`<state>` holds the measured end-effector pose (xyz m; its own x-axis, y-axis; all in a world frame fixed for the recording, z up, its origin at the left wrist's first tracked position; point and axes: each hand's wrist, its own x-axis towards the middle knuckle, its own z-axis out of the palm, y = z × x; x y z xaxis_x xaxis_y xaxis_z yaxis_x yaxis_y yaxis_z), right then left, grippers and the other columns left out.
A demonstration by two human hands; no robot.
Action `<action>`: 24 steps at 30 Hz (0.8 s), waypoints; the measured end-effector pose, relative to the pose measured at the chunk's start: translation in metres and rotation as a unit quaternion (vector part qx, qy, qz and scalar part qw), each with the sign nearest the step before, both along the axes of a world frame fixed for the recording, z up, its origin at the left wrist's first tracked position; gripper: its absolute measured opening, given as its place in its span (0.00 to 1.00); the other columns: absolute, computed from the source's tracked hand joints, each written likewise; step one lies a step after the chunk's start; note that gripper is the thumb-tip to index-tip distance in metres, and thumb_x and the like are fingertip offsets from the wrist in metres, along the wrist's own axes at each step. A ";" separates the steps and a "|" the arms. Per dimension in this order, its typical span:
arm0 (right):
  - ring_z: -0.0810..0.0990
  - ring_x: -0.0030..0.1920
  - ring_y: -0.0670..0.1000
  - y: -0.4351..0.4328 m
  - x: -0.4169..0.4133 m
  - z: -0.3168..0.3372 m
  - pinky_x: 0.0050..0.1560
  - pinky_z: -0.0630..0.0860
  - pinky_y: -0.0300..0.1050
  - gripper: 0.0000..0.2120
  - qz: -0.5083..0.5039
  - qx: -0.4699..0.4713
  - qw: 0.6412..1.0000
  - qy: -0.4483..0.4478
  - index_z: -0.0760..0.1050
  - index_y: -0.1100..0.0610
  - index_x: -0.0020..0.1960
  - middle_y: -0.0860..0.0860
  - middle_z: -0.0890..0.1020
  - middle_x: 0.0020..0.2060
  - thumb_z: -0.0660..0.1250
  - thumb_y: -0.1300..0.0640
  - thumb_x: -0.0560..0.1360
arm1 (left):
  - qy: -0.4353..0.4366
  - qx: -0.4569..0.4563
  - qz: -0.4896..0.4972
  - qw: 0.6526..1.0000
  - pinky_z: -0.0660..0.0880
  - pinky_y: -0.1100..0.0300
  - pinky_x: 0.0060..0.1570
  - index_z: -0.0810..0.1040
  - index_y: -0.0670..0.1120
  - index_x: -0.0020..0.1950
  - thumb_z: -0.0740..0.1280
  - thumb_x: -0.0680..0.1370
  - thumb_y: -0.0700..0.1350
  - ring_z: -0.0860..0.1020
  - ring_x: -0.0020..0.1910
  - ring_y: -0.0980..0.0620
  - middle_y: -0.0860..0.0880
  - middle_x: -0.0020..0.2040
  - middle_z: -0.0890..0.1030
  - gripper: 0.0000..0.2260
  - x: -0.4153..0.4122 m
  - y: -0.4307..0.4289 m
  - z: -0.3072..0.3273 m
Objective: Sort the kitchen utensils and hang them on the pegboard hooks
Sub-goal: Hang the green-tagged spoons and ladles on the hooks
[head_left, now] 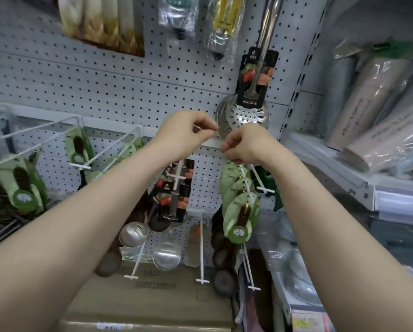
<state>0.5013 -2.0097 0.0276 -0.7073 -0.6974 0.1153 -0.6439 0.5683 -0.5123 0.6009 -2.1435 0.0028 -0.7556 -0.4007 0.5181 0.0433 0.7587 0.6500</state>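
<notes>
Both my hands reach up to the white pegboard [105,87]. My left hand [188,130] pinches a thin white hook wire near the board. Just to its right, my right hand [243,147] curls its fingers round the white hook [210,143] at the rail. Right behind my hands hangs a steel slotted skimmer [246,117] with a black label card. Below my right hand, several green-carded wooden spoons [240,212] hang on one hook. Steel ladles [133,232] with black cards hang under my left wrist.
More green-carded spoons [21,188] hang on hooks at the left. Bare white hooks [202,255] jut out low in the middle. A cardboard box [152,305] sits below. Wrapped rolls [380,130] lie on a shelf at the right. Packaged utensils [222,25] hang above.
</notes>
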 end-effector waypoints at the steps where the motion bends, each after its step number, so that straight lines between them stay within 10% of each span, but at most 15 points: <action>1: 0.80 0.36 0.49 -0.006 0.005 -0.001 0.38 0.79 0.39 0.06 0.001 -0.008 1.000 -0.010 0.81 0.56 0.42 0.52 0.82 0.38 0.71 0.65 0.75 | -0.002 0.008 0.006 1.000 0.75 0.59 0.52 0.81 0.57 0.47 0.69 0.78 0.45 0.80 0.47 0.57 0.57 0.47 0.82 0.06 0.005 -0.011 -0.002; 11: 0.80 0.33 0.49 -0.054 0.034 -0.050 0.43 0.82 0.44 0.08 -0.054 -0.010 0.997 -0.051 0.82 0.60 0.51 0.56 0.84 0.41 0.71 0.67 0.74 | -0.060 0.065 0.008 0.996 0.73 0.60 0.55 0.78 0.50 0.62 0.65 0.81 0.42 0.78 0.51 0.54 0.55 0.54 0.80 0.11 0.029 -0.071 -0.071; 24: 0.81 0.53 0.53 -0.074 0.055 -0.205 0.58 0.80 0.55 0.26 -0.166 -0.195 0.937 -0.238 0.72 0.53 0.64 0.50 0.79 0.50 0.74 0.66 0.71 | -0.094 0.191 -0.005 0.977 0.71 0.60 0.55 0.71 0.48 0.70 0.64 0.80 0.40 0.76 0.53 0.56 0.52 0.60 0.78 0.18 0.043 -0.067 -0.200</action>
<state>0.5560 -2.0837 -0.1770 -0.9139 -0.4001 -0.0688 -0.1101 0.4073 -0.9067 0.6438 -2.2101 -0.1977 -0.8282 -0.5295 0.1835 -0.0980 0.4592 0.8829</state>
